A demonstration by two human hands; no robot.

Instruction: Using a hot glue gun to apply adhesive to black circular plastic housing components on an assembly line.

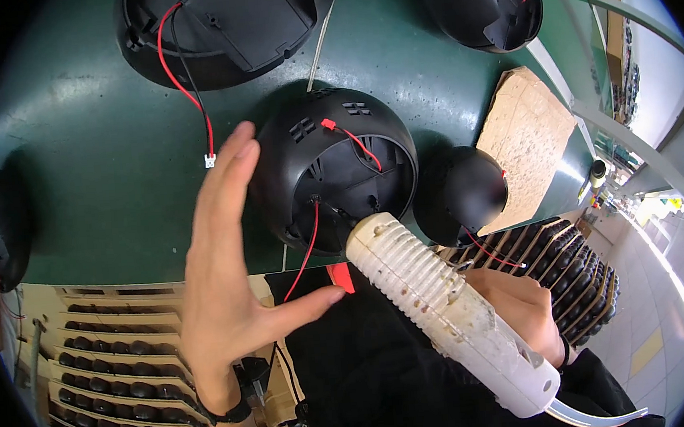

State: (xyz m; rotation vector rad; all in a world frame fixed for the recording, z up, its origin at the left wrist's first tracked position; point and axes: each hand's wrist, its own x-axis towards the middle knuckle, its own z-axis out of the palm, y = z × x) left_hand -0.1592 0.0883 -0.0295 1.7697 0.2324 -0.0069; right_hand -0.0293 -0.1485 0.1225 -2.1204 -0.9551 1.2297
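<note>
A round black plastic shell (275, 161) sits at the front edge of the green table, its hollow inside facing me. Two red-and-black wire leads come from it, one with a red connector. My right hand (514, 308) is wrapped round a white glue gun (446, 306), whose tip reaches into the lower part of the shell's opening. From the gun's rear end a pale glue stick (595, 417) sticks out. My left hand (225, 263) is open at the shell's left side, thumb and fingers spread. Whether its fingertips touch the shell I cannot tell.
More black shells with wires lie around: a large one (223, 30) at the far left, another (470, 3) at the far right, a smaller one (453, 193) beside mine. Stained cardboard (525, 139) lies on the green table (98, 176). Racks of black parts (121, 367) stand below.
</note>
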